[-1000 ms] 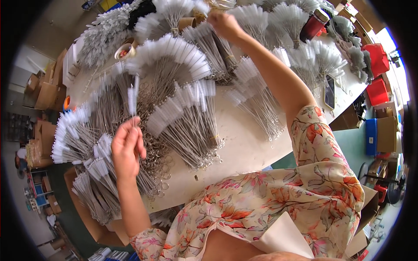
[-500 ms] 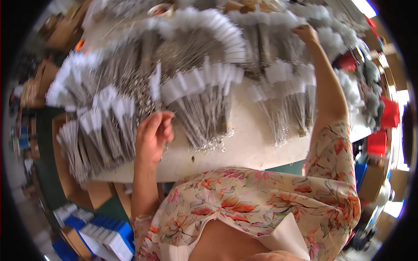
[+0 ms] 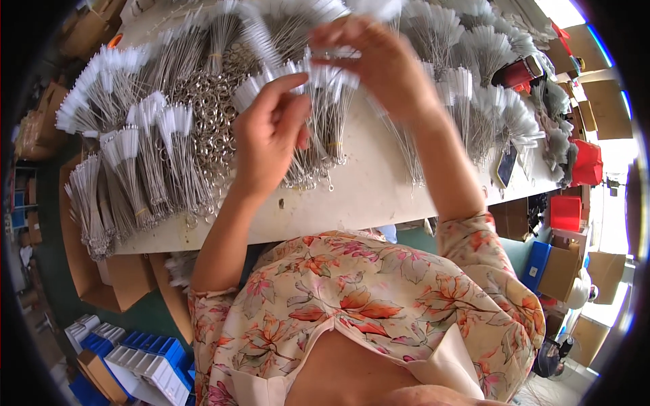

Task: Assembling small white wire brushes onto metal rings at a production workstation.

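Observation:
Over the middle of the table, my left hand [image 3: 267,139] is closed, thumb and forefinger bent together. A white-bristled wire brush [image 3: 261,39] slants up from behind its fingers and appears to be held by its wire, though the grip is hidden. Just to the right and a little higher, my right hand [image 3: 379,64] reaches toward the left, its fingers smeared by motion. A pale bristly strip shows at its fingertips; whether it is held cannot be made out. Bundles of brushes [image 3: 332,128] lie behind and below both hands. Left of my left hand is a heap of silver metal rings [image 3: 211,111].
More brush bundles [image 3: 145,159] fan out on the left of the pale tabletop [image 3: 369,193], with others [image 3: 501,111] on the right. A dark phone-like slab [image 3: 506,166] lies near the right edge. A cardboard box [image 3: 112,274] stands below the left edge; blue-and-white bins [image 3: 152,365] sit lower.
My right hand has come from the far right bundles to the middle, beside my left hand. My left hand has risen and shifted right, the brush moving with it. The whole view has shifted slightly.

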`<state>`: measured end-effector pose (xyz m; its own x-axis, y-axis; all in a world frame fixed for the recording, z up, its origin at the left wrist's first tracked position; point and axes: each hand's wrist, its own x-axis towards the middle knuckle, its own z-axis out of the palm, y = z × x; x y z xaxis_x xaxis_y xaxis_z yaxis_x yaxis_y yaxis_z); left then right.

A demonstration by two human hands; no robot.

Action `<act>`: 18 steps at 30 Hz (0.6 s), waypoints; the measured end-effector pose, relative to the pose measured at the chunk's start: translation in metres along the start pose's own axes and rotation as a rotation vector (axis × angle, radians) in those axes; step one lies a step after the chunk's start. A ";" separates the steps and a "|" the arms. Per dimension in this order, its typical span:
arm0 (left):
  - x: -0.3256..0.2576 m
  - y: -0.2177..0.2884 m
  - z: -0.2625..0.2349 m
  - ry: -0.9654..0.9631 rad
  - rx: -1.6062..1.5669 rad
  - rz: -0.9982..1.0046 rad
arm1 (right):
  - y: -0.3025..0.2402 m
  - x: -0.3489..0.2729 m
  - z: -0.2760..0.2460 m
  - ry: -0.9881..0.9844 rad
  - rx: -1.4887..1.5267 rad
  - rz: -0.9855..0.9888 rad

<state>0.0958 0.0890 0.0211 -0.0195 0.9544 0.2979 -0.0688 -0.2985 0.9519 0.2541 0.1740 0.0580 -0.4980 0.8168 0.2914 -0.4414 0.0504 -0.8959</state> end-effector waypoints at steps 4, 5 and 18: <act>0.002 -0.018 0.009 0.084 0.359 0.340 | 0.014 -0.038 0.061 0.090 -0.572 0.204; 0.003 -0.032 0.002 0.099 0.503 0.481 | 0.018 -0.045 0.062 0.137 -0.415 -0.017; -0.094 -0.052 0.013 -0.055 0.525 0.536 | 0.032 -0.120 -0.003 0.223 0.351 0.322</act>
<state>0.1141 0.0148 -0.0555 0.1342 0.6807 0.7202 0.4208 -0.6971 0.5805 0.3018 0.0798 -0.0070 -0.4955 0.8636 -0.0929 -0.5346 -0.3875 -0.7511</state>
